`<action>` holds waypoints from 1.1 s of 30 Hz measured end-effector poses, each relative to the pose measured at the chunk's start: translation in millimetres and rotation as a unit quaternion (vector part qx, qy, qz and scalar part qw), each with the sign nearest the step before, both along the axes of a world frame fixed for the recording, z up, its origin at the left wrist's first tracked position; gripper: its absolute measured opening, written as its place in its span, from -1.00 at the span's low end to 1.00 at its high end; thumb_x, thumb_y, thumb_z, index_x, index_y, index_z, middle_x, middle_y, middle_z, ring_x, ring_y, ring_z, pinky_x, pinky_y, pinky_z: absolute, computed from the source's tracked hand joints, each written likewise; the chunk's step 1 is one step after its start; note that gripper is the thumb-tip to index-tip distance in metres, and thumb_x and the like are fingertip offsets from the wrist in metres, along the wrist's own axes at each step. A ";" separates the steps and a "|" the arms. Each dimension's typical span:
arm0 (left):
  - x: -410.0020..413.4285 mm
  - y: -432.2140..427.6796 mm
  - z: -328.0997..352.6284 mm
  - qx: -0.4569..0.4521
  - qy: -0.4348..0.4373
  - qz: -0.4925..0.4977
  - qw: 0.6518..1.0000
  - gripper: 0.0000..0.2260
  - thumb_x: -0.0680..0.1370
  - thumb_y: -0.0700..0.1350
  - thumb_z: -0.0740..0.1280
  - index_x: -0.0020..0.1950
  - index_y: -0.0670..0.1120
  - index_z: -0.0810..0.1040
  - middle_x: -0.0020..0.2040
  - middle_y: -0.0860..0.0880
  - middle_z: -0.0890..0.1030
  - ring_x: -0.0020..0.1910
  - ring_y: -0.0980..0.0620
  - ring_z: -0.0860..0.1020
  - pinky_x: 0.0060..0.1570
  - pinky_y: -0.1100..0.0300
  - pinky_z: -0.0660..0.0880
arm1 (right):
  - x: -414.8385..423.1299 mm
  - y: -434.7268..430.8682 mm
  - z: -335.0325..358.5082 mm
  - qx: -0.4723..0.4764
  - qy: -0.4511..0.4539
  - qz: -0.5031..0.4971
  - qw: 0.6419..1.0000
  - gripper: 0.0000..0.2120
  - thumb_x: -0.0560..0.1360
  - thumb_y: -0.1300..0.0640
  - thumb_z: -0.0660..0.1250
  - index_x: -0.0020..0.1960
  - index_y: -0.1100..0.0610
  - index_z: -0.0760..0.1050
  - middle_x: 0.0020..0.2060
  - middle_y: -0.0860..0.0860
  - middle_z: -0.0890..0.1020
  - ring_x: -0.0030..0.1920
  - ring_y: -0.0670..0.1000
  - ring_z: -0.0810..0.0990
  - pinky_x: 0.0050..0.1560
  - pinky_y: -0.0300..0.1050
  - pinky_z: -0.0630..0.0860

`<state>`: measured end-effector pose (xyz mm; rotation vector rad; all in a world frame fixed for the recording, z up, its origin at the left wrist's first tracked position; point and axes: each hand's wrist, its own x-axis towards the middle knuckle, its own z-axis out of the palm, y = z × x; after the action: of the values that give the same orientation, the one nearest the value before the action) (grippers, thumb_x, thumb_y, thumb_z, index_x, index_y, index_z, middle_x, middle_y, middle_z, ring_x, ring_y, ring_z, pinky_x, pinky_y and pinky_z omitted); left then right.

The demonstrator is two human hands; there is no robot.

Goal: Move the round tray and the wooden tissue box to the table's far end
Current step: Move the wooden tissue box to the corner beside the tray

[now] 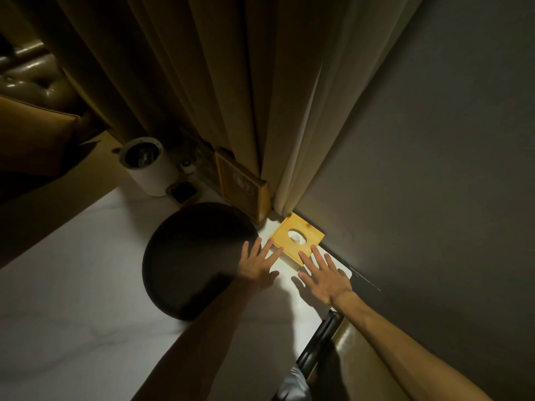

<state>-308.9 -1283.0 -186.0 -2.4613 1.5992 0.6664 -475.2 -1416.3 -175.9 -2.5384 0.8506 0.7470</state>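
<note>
step: seating wooden tissue box [296, 240] in far corner beside round tray [197, 260] | hands: left hand [258, 263], right hand [323, 274] flat, fingers spread, gripping nothing, fingertips at box's near edge | advice: push evenly along surface [72, 299], avoid twisting

The scene was dim and warm-toned; one bright pool of light fell on the wooden tissue box [298, 239] and the pale surface [72, 299] around it; both forearms cast broad soft shadows toward the camera; the round tray [191, 256] was nearly black; wide-angle distortion bent the curtains [202, 82] at the edges
</note>
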 end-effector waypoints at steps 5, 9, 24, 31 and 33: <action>-1.1 -0.1 2.9 0.046 0.035 0.055 0.997 -0.38 0.57 0.17 0.14 0.55 0.17 -0.10 0.59 -0.01 -0.18 0.54 -0.29 -0.16 0.47 -0.29 -0.11 | 4.0 -5.1 9.5 0.006 -0.063 -0.012 0.998 -0.48 0.61 -0.24 -0.03 0.54 -0.16 0.11 0.60 -0.04 0.02 0.42 0.16 0.38 0.19 0.10 0.51; 4.2 2.1 16.3 0.076 0.076 0.088 0.990 -0.44 0.57 0.15 0.11 0.54 0.10 0.05 0.57 -0.08 0.08 0.49 -0.27 0.14 0.40 -0.25 0.19 | 18.4 -15.7 24.2 0.013 -0.090 -0.031 0.995 -0.59 0.63 -0.13 0.05 0.40 -0.02 0.37 0.44 0.03 0.35 0.30 0.13 0.49 0.20 0.09 0.49; 29.2 35.9 62.9 0.031 0.008 0.131 0.991 -0.68 0.64 0.04 0.08 0.18 -0.13 0.49 0.13 -0.17 0.57 0.11 -0.16 0.55 0.15 -0.05 0.44 | 62.0 -11.6 69.3 -0.057 -0.155 -0.024 0.986 -0.63 0.62 -0.12 0.06 0.01 0.06 0.56 0.01 0.08 0.62 0.02 0.13 0.59 -0.10 -0.04 0.41; 31.0 43.0 79.2 -0.010 0.028 0.175 0.984 -0.72 0.64 -0.01 0.12 0.16 -0.16 0.51 0.08 -0.17 0.58 0.07 -0.14 0.56 0.10 -0.03 0.50 | 63.9 -5.3 80.8 -0.081 -0.163 -0.019 0.983 -0.66 0.63 -0.06 0.08 0.07 0.09 0.56 0.02 0.10 0.64 0.01 0.14 0.61 -0.04 0.00 0.50; 32.8 44.8 85.7 -0.019 0.037 0.189 0.981 -0.73 0.64 -0.02 0.13 0.15 -0.15 0.51 0.07 -0.16 0.59 0.05 -0.12 0.57 0.10 -0.03 0.51 | 65.5 -4.1 85.9 -0.065 -0.142 -0.003 0.988 -0.67 0.62 -0.05 0.09 0.12 0.10 0.55 0.08 0.12 0.63 0.07 0.17 0.59 -0.02 0.01 0.49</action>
<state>-276.1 -1238.2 -100.3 -2.8295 1.1795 0.7899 -409.8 -1420.4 -90.0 -2.6685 0.8319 0.3234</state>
